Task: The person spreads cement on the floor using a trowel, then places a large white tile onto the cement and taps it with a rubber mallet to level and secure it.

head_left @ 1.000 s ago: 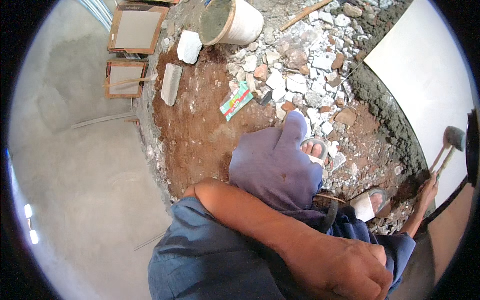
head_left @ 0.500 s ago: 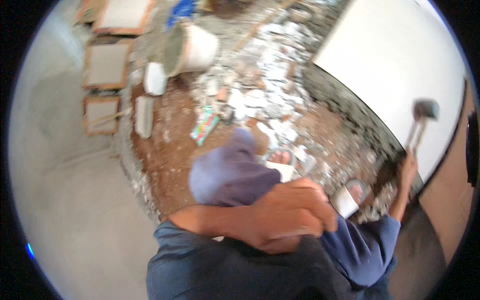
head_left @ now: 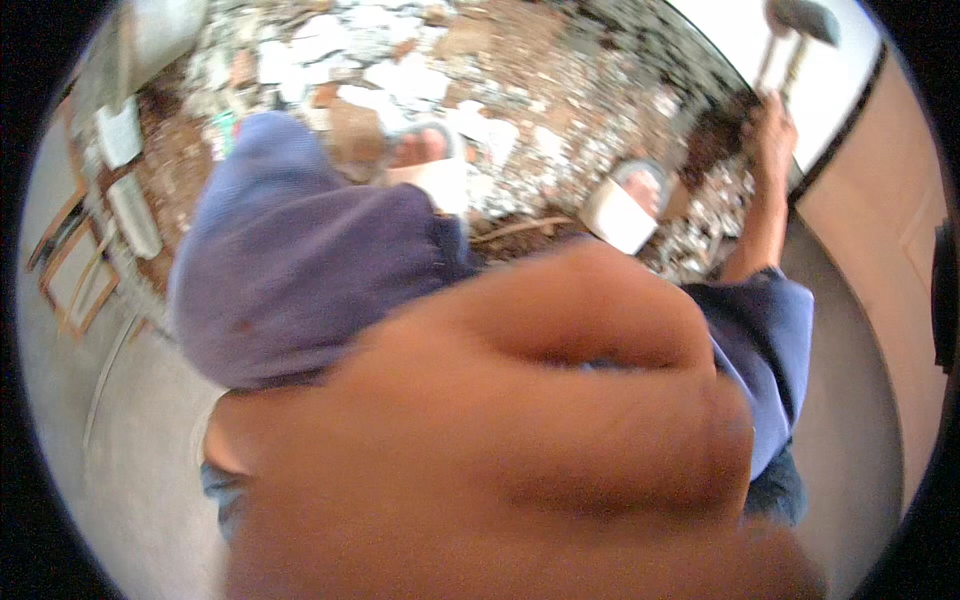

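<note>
My left hand (head_left: 560,410) is large and blurred, raised close in front of the view across my lap. Its fingers look bent, with a narrow gap between two of them, but smearing hides whether they hold anything. On the far right, my right hand (head_left: 773,135) is wrapped round the handle of a mallet (head_left: 805,20) with a dark head. The mallet is over a large white slab (head_left: 860,75), and I cannot tell whether it touches. Dark, rough mortar (head_left: 690,50) shows along the slab's left edge.
Broken white pieces and rubble (head_left: 330,50) cover the brown soil ahead of my sandalled feet (head_left: 425,150). At the far left are a bucket (head_left: 160,35), pale blocks (head_left: 132,215) and a wooden frame (head_left: 80,285). A brownish panel (head_left: 880,190) stands at the right.
My left hand has come up much closer and now fills the lower middle. The view has shifted, so the rubble, slab and mallet appear higher. My right hand still grips the mallet.
</note>
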Demonstrator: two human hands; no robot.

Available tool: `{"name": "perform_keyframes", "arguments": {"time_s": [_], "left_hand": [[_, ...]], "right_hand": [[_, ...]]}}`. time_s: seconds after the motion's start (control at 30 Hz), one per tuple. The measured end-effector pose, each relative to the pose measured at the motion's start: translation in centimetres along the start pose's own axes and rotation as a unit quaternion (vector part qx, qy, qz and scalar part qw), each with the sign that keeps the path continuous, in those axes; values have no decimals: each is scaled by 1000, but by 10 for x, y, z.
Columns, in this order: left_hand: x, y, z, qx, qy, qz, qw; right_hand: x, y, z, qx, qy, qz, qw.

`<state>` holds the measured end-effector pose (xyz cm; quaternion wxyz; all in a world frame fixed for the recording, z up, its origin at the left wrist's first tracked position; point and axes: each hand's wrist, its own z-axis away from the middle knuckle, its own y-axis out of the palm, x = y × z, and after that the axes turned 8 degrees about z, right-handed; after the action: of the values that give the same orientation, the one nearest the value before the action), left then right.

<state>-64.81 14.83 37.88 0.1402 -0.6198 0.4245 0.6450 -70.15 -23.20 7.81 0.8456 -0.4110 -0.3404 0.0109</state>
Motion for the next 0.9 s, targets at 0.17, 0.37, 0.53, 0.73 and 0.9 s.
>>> {"name": "perform_keyframes", "arguments": {"time_s": [0.17, 0.37, 0.53, 0.73, 0.9], "left_hand": [[0, 3, -8, -33, 25, 247, 968], [5, 19, -21, -20, 132, 333, 933], [21, 14, -10, 52, 100, 147, 983], [22, 14, -7, 90, 87, 51, 991], [27, 22, -2, 109, 70, 67, 989]], "right_hand": [[-16, 0, -13, 13, 17, -4, 1000], [-21, -2, -12, 12, -34, -31, 999], [-27, -2, -19, -24, -42, 23, 999], [-39, 0, -30, 18, -28, -41, 999], [-40, -6, -28, -3, -63, 82, 995]]}}
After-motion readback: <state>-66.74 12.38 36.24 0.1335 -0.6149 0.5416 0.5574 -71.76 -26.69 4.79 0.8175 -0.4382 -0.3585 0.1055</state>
